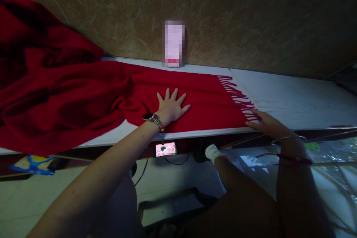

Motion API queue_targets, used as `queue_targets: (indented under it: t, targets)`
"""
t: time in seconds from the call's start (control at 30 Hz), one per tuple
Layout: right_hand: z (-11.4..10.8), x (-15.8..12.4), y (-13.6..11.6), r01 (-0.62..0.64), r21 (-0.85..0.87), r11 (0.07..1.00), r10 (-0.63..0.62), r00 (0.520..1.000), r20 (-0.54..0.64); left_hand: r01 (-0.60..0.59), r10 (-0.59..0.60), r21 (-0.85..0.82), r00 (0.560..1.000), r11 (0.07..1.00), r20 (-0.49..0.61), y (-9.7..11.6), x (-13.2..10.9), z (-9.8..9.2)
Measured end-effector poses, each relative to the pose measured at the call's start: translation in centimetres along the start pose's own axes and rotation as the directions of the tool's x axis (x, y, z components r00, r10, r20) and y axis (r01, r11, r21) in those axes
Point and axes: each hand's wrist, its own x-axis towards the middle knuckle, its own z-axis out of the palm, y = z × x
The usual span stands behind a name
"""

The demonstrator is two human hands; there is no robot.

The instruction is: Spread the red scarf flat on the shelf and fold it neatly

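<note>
A red scarf (83, 93) with a fringed end (240, 98) lies spread over a white tabletop (292, 98), its left part bunched and hanging over the front edge. My left hand (171, 106) lies flat on the scarf's middle, fingers spread, a watch and bead bracelet on the wrist. My right hand (264, 122) rests at the scarf's front right corner by the fringe, fingers stretched toward the cloth at the table's front edge, bangles on that wrist.
A pink blurred box (173, 44) stands against the marbled brown wall behind the scarf. Under the table are cables, a small pink card (166, 149), my knee and a white-socked foot (213, 152). A blue-yellow object (33, 164) lies at lower left.
</note>
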Motion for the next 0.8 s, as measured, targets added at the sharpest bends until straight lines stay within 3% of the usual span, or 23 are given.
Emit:
queue_targets:
  t: [0.1,0.23,0.37,0.43,0.53,0.8]
  targets:
    - [-1.0,-0.4,-0.4,-0.085,-0.104,0.991,0.093,0.993,0.076,-0.002,0.002,0.002,1.000,1.000,0.002,0.0,0.0,0.0]
    - [-2.7,-0.9,-1.6,-0.226,-0.270,0.936,0.232,0.973,-0.011,-0.003,0.003,0.008,1.000,1.000,-0.006,0.0,0.0,0.0]
    - [-4.1,-1.4,-4.5,-0.351,-0.086,0.932,0.357,0.932,0.062,-0.004,0.004,0.015,1.000,1.000,-0.011,0.0,0.0,0.1]
    - [-4.2,-1.4,-5.9,-0.342,-0.039,0.939,0.344,0.933,0.102,-0.003,0.003,0.014,1.000,1.000,-0.012,0.0,0.0,0.2]
    - [-3.4,-1.0,-6.7,-0.262,-0.119,0.958,0.270,0.960,0.066,-0.003,0.003,0.006,1.000,1.000,-0.009,0.0,0.0,0.2]
    - [-0.1,0.5,-3.1,-0.187,-0.245,0.951,0.181,0.982,-0.045,0.004,-0.004,-0.002,1.000,1.000,-0.010,0.0,0.2,0.3]
